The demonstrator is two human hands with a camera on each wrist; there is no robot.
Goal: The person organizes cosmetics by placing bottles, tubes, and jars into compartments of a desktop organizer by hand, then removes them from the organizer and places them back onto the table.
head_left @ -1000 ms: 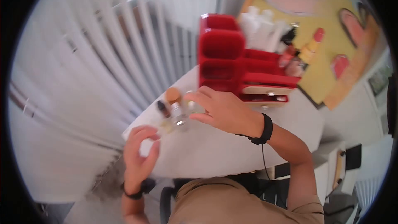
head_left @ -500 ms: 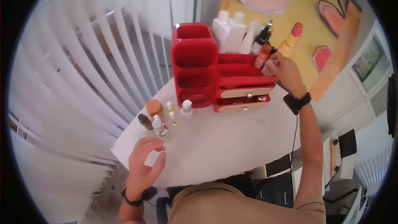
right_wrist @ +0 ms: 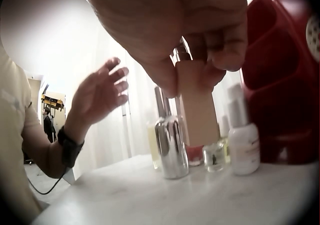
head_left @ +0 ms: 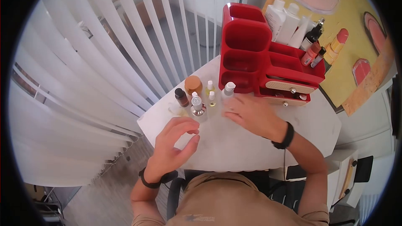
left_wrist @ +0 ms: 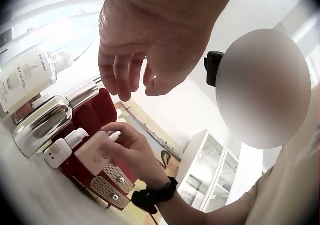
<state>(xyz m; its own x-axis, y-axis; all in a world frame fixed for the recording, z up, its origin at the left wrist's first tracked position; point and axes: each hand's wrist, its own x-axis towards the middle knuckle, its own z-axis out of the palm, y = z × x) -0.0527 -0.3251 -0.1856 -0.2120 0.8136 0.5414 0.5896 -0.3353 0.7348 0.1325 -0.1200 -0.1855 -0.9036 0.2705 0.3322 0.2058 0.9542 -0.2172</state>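
My right hand (head_left: 253,115) pinches a flat pink bottle (right_wrist: 197,102) with a shiny silver cap between thumb and fingers. It holds the bottle over the near side of a group of small bottles on the white table. A white pump bottle (head_left: 229,88) stands close by these fingers, and a mirror-silver bottle (right_wrist: 172,150) stands to its left. In the head view the right hand mostly hides the pink bottle. My left hand (head_left: 173,142) hovers at the table's left front with fingers loosely bent and nothing between them.
A red organizer (head_left: 245,42) with drawers stands at the back, with white bottles (head_left: 289,27) behind it. An orange-lidded jar (head_left: 193,84), a dark-capped bottle (head_left: 181,97) and small clear vials (head_left: 212,98) cluster left. Vertical blinds (head_left: 125,67) hang beside the table.
My right hand went from the small bottles to the organizer's right compartment, took hold of the pink bottle there, and has come back left with it. The left hand keeps its loose pose.
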